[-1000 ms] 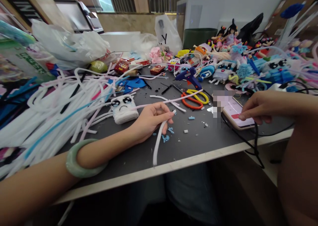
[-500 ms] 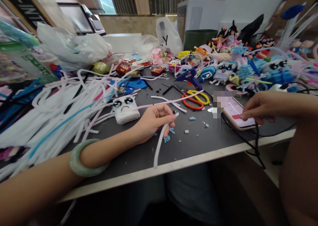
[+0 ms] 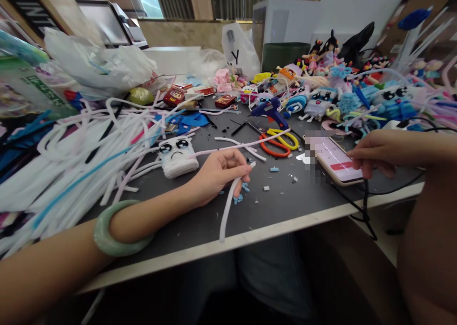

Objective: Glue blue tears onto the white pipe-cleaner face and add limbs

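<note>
My left hand [image 3: 217,174] rests on the dark table [image 3: 285,206], fingers closed around a white pipe cleaner [image 3: 227,211] that hangs down toward the table's front edge. A green bangle [image 3: 107,230] circles that wrist. Just left of the hand sits a small white woven figure with a sad face [image 3: 176,156]. My right hand [image 3: 374,150] hovers over a phone [image 3: 335,161] lying on the table, fingers curled, a fingertip touching its screen. A black cable [image 3: 364,201] runs from the phone over the edge.
A big heap of white, pink and blue pipe cleaners [image 3: 78,158] fills the left. Orange and yellow scissors [image 3: 280,142] and a blue glue gun [image 3: 269,110] lie mid-table. Finished plush figures [image 3: 357,96] crowd the back right. Plastic bags [image 3: 103,68] stand behind.
My right hand has slid slightly right and down across the phone screen. The left hand and its pipe cleaner have hardly moved.
</note>
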Available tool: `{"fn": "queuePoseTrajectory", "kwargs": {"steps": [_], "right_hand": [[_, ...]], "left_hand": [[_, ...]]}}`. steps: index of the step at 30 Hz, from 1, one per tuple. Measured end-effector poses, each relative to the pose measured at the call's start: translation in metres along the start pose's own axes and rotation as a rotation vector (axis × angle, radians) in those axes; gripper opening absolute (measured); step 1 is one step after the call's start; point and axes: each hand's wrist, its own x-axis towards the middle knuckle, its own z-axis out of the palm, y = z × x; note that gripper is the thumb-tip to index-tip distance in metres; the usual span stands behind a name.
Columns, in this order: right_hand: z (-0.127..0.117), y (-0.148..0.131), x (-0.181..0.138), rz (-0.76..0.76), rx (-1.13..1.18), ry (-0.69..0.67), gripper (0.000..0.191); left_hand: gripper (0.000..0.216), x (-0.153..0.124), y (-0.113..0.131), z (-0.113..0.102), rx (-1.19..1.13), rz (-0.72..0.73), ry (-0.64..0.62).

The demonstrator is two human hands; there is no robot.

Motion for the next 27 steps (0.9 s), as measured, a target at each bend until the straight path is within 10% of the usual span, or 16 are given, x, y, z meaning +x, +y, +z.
{"fn": "queuePoseTrajectory", "kwargs": {"steps": [27], "right_hand": [[-0.001,-0.008,0.008,-0.021,-0.078,-0.066,0.062]], "left_hand": [[0.028,0.002,-0.002,-0.004,-0.011,0.020,0.012]]}}
